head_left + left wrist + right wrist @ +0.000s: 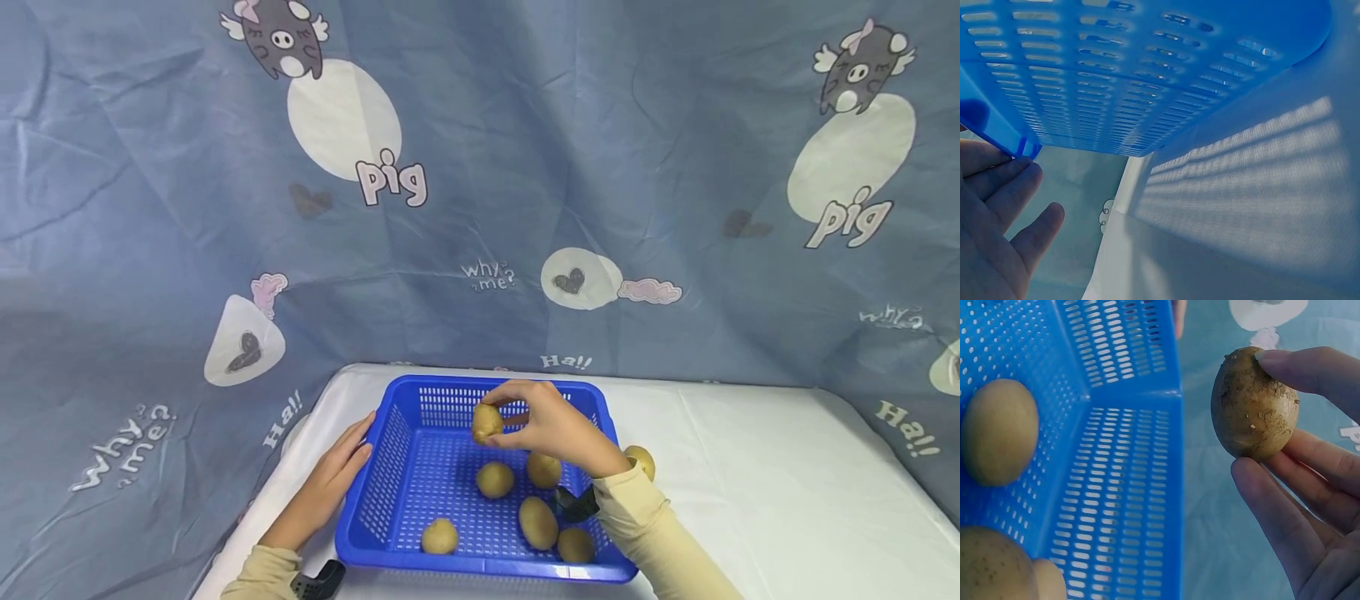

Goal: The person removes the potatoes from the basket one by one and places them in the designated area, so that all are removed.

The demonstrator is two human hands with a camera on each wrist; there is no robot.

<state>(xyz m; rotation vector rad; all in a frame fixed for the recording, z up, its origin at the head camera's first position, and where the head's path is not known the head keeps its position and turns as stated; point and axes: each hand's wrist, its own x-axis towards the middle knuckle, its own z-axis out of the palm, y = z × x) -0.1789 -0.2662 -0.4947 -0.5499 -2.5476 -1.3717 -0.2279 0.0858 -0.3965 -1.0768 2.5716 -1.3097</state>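
Five potatoes lie on the floor of the blue basket (390,475), and a sixth potato (487,422) is in the air above the basket's middle, pinched between the thumb and fingertips of the right hand (551,425). The wrist view shows that grip on the potato (1254,403) as light, fingertips only, with the palm clear of it. The left hand (337,467) lies with straight fingers flat against the basket's outer wall at 9 o'clock, holding nothing. One more potato (642,460) sits on the white surface (787,483) just outside the basket at 3 o'clock, partly hidden by the right sleeve. The lying potatoes crowd toward 4 and 6 o'clock, while the floor toward 10 o'clock is bare. To do this step well, I judge the held potato should go low over that bare patch before the fingers spread, so it does not drop or knock the others, with the left palm steadying the wall.
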